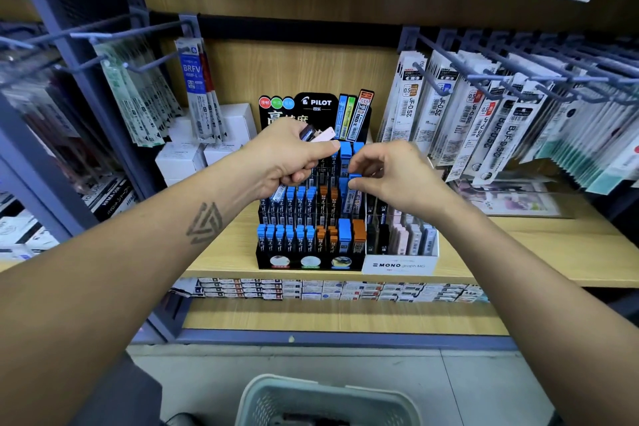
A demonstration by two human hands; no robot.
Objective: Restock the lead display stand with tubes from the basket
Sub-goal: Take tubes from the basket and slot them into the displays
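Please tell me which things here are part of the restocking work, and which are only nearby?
Part of the job: lead display stand; basket; tubes in the left hand; blue-capped tube pinched by the right hand.

Only nearby: MONO box; hanging refill packs; white boxes.

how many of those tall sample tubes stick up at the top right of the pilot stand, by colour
blue tube: 1
green tube: 1
orange tube: 1
total: 3
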